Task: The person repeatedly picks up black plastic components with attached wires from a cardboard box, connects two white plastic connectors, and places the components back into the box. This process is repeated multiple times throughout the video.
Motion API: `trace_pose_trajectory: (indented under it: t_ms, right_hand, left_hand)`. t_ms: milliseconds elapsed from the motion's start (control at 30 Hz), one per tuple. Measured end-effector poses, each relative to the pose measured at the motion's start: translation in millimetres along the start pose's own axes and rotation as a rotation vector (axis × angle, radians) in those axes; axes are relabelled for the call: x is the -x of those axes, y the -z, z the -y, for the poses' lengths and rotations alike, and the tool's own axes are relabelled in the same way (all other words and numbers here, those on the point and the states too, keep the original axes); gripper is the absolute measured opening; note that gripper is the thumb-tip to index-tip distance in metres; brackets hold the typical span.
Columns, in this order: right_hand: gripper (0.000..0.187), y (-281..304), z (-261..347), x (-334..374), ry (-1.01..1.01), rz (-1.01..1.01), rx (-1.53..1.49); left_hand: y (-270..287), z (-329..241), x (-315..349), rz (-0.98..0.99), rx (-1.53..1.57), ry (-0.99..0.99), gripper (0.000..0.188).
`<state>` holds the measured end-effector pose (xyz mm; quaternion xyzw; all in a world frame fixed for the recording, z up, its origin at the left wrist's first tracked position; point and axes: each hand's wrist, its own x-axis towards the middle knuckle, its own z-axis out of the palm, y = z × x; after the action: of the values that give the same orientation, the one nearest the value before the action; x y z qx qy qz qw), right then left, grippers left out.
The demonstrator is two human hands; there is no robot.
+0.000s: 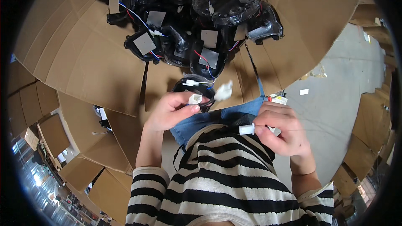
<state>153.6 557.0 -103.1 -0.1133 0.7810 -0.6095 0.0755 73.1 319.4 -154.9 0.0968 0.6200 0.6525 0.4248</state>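
My left hand (169, 109) pinches a white plug connector (195, 99) between thumb and fingers, its open end showing. Dark cable runs past the fingertips. Just right of them, a larger white connector (223, 91) is smeared by motion. Behind this hand, at the cardboard's near edge, sits a black housing (181, 86) with another white connector (191, 83) on white, blue and red wires. Lower and to the right, my right hand (281, 126) is closed on a second plug connector (247, 129), which points left. Thin wires trail rightward from that hand.
A cardboard sheet (83, 50) spreads before me, with several black housings with clear covers (234, 11) and grey plates piled at its far side. Cardboard boxes (111, 142) stand at left, more cartons (368, 121) at right. A white paper (304, 91) lies on the grey floor.
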Motion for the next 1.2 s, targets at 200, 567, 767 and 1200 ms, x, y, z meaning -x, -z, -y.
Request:
trace_pose_trajectory:
  t_ms: [200, 567, 767, 1200]
  right_hand:
    - [0.003, -3, 5, -3, 0.002, -0.011, -0.071]
    - [0.002, -18, 6, -2, -0.043, -0.113, -0.136]
    - [0.002, -17, 0, 2, -0.011, -0.150, 0.112]
    - [0.001, -9, -8, 18, -0.100, -0.038, -0.015]
  left_hand:
    - [-6, 5, 4, -0.013, -0.075, -0.214, 0.014]
    - [-21, 18, 11, -0.204, -0.035, -0.375, 0.016]
    - [-24, 17, 21, -0.208, -0.273, -0.412, 0.017]
    - [-17, 8, 58, -0.352, -0.330, -0.477, 0.019]
